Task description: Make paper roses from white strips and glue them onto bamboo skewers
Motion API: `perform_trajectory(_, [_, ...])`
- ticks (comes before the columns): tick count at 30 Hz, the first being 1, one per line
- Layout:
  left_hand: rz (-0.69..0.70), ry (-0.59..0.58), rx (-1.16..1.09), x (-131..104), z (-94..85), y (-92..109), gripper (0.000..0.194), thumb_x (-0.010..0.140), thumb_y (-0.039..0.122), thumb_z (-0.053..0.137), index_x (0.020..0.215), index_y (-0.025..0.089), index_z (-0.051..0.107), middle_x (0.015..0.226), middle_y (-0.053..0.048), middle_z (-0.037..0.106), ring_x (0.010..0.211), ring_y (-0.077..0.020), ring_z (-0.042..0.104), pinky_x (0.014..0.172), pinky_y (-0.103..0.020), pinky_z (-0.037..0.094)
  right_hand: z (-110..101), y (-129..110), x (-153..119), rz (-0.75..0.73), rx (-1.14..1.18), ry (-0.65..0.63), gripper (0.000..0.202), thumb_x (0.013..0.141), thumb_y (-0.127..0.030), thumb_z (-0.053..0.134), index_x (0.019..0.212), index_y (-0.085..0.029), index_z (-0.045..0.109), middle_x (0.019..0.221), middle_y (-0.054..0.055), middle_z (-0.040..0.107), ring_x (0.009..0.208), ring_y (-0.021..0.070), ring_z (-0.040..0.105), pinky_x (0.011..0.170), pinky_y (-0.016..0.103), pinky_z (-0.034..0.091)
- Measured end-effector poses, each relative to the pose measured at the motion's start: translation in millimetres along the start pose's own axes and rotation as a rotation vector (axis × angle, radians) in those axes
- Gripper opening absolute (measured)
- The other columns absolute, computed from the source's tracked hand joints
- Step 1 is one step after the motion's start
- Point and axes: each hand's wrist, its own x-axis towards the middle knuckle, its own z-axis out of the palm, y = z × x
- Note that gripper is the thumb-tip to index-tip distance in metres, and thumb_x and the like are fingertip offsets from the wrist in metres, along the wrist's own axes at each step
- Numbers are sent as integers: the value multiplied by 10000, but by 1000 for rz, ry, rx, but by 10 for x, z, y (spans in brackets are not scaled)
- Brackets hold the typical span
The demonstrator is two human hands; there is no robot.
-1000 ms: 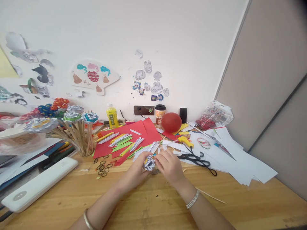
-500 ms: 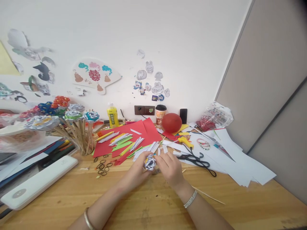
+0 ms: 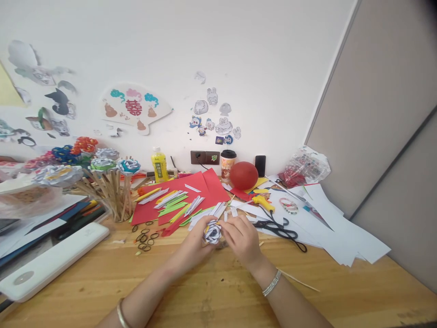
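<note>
The left hand (image 3: 197, 240) is clamped around a paper flower (image 3: 212, 233), over the surface (image 3: 191, 296) between both hands, and the right hand (image 3: 241, 240) pinches its right edge. Folded paper strips (image 3: 173, 200) crowd just beyond, with rubber bands (image 3: 144, 238) to the left and black scissors (image 3: 283, 231) to the right

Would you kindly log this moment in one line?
left hand: holds paper flower | right hand: at its edge | nearby: black scissors
</note>
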Motion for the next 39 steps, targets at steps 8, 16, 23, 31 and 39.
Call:
perform_trajectory(8, [18, -11, 2, -1, 14, -24, 404, 769, 237, 595, 1138, 219, 430, 1120, -82, 572, 1041, -233, 553, 905, -372, 456, 7, -20, -24, -32, -28, 31, 178, 877, -101, 497, 988, -167, 619, 736, 43, 644, 657, 159, 531, 580, 290, 425])
perform_trajectory(16, [51, -27, 35, -13, 11, -44, 369, 770, 204, 568, 1121, 210, 457, 1106, -83, 591, 1025, -234, 572, 883, -349, 466, -39, -21, -3, -90, -101, -19, 143, 840, -100, 573, 959, -166, 617, 722, 32, 646, 629, 166, 492, 547, 302, 355])
perform_trajectory(23, [74, -65, 38, -8, 1, -39, 365, 782, 184, 551, 1135, 218, 466, 1107, -78, 582, 1042, -239, 558, 896, -358, 449, -28, -27, 47, -82, -104, -22, 88, 844, -123, 565, 790, -160, 622, 634, 28, 600, 606, 169, 451, 534, 304, 338])
perform_trajectory(31, [16, -47, -20, 3, 23, -12, 371, 769, 242, 592, 1115, 211, 462, 1101, -80, 575, 1032, -240, 549, 900, -368, 436, -28, -16, 60, 14, 31, -38, 151, 878, -138, 504, 815, -181, 635, 686, 29, 625, 638, 165, 496, 569, 301, 388])
perform_trajectory(39, [-112, 78, -133, 30, 28, -2, 510, 669, 260, 702, 1078, 206, 403, 1043, -68, 563, 930, -222, 586, 786, -336, 484, -98, 31, 89, 402, 286, 44, 176, 902, -179, 450, 845, -186, 617, 781, 51, 610, 762, 180, 544, 678, 322, 453])
